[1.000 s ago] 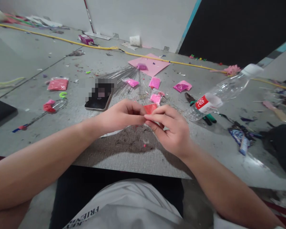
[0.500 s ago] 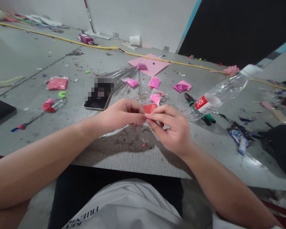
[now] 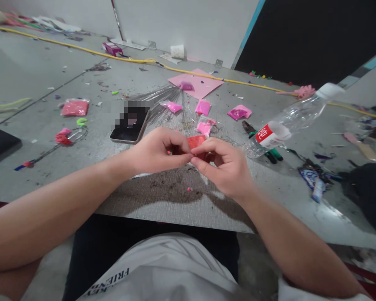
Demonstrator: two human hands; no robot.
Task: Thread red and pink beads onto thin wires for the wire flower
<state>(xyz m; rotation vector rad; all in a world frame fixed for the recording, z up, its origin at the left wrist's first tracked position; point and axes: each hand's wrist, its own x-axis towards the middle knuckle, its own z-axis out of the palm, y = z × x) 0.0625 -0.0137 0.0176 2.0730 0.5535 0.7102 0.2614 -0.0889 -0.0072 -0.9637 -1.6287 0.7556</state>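
Phone (image 3: 130,125) left of bottle (image 3: 285,121)

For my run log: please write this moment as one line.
left hand: pinches red packet | right hand: pinches same packet | near: phone, plastic bottle, pink packets

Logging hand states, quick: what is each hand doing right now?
Left hand: closed, grip pinching the small red packet at its fingertips.
Right hand: closed, pinching the same red packet from the other side.
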